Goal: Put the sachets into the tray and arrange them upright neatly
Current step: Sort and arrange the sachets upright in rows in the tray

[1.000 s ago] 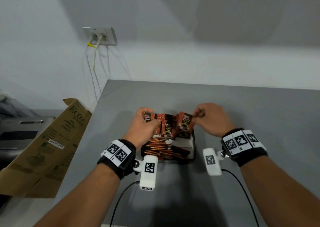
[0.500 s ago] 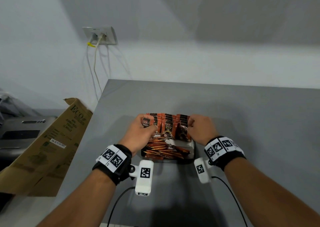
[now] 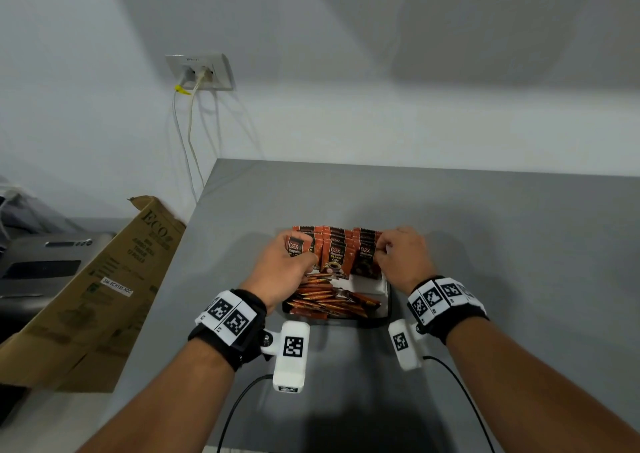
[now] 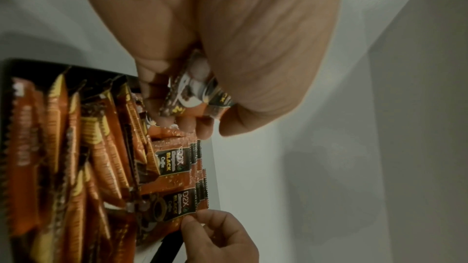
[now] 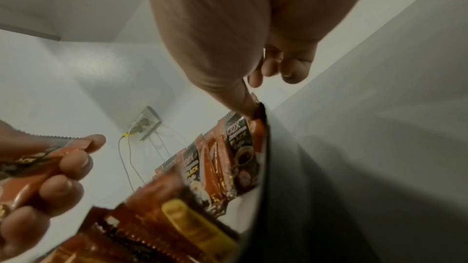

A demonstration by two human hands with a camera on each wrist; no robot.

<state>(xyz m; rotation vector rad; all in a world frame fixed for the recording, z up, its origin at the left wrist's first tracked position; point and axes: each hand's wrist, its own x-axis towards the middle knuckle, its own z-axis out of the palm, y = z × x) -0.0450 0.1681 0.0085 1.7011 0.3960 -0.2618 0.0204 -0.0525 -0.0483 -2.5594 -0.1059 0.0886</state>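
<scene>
The left hand [image 3: 282, 268] holds one orange sachet [image 3: 297, 249] with curled fingers. The right hand [image 3: 403, 258] pinches the top corner of the standing sachet [image 3: 364, 258] next to it. Between the hands, more sachets [image 3: 334, 257] stand in rows in the tray [image 3: 383, 293]. Long stick packs [image 3: 327, 300] lie flat just below the left hand.

A grey table [image 3: 485, 227] carries one black tray [image 3: 388, 300] near its front edge.
</scene>
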